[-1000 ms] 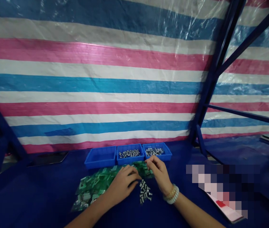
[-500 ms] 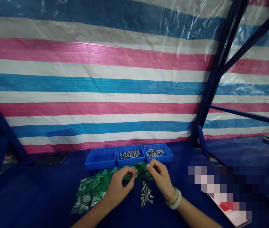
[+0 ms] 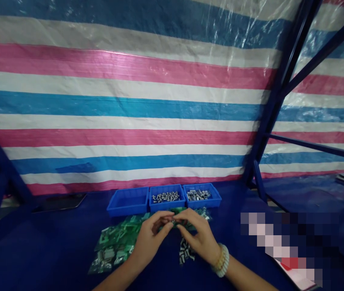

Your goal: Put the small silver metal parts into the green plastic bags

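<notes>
Both my hands meet above the blue table, in front of the bins. My left hand (image 3: 152, 234) pinches a small shiny metal part (image 3: 173, 221) between thumb and fingertips; its exact kind is too small to tell. From the other side, my right hand (image 3: 200, 234) has its thumb and bent fingers closed in at that part, and what they grip is mostly hidden. Beneath the right hand lies a loose pile of small silver-and-black metal pieces (image 3: 185, 252), partly covered. Green-printed clear plastic bags (image 3: 114, 242) holding metal parts lie left of and behind my hands.
Three blue bins stand in a row: an empty left bin (image 3: 128, 207), a middle bin (image 3: 167, 204) and a right bin (image 3: 204, 202), the last two holding small metal parts. A dark flat device (image 3: 64, 202) lies at left, a partly blurred phone-like object (image 3: 296, 275) at right. Blue frame posts (image 3: 269, 121) rise behind.
My right hand has moved left and its fingertips now meet those of my left hand at the small metal part. The left hand has stayed nearly in place.
</notes>
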Motion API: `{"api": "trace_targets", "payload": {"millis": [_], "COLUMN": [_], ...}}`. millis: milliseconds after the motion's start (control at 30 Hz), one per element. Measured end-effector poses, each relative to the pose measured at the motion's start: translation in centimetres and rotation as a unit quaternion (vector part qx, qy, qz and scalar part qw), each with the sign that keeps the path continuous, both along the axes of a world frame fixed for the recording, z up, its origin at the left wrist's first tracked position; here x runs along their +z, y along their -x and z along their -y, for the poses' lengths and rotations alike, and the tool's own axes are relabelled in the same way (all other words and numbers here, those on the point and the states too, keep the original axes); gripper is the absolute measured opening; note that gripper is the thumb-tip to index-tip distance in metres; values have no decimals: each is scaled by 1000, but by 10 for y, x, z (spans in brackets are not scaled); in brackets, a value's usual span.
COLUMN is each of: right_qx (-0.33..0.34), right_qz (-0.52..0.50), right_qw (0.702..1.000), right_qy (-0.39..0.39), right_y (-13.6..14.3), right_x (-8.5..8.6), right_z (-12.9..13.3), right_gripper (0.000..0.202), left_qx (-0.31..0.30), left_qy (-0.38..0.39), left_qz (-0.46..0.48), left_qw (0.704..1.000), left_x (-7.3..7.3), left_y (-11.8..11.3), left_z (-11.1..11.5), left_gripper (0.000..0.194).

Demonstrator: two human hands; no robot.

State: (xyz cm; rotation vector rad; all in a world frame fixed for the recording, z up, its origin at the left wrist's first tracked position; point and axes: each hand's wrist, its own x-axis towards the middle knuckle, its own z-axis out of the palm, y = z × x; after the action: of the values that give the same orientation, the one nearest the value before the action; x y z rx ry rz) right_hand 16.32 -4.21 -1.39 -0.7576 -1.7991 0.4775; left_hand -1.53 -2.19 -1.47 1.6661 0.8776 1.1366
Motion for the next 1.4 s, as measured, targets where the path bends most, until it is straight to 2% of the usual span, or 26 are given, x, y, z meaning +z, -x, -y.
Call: {"api": "trace_targets", "payload": {"millis": [433,633,800,900,1033,1200,1300,1400], "right_qx": [-8,-28,-31,-13,42,109,109,81], "right_qz": [-8,-6,-7,-6,-6,-62,-74,-73], "right_qw": [1000,999,999,1000,998,990,989,990], "right_qy": [-19,-22,-8,13,49,64,71,85], "right_y": [-3,-2,-2,-1,1,2,3,2], "right_x": [4,7,3,0,-2,-6,-6,-5], "right_z": [0,2,1,0,-1,-4,-3,-3], "right_gripper": [13,5,6,9,15,17,25,24], "left_qx": [0,28,40,55,70,69,76,101], "left_qy": [-38,-60,-76,-119,-188,-237,-270,-326], "left_qz": [-17,-21,-20,-29,-66,-86,-92,-101], "left_qw": [999,998,996,991,977,965,955,934], "left_x": [3,0,1,3,7,8,12,23], "left_y": [-2,-6,-7,-6,-6,-5,-2,1], "left_z": [7,13,15,15,16,18,15,0], "left_gripper": [31,14,9,8,7,14,16,18]}}
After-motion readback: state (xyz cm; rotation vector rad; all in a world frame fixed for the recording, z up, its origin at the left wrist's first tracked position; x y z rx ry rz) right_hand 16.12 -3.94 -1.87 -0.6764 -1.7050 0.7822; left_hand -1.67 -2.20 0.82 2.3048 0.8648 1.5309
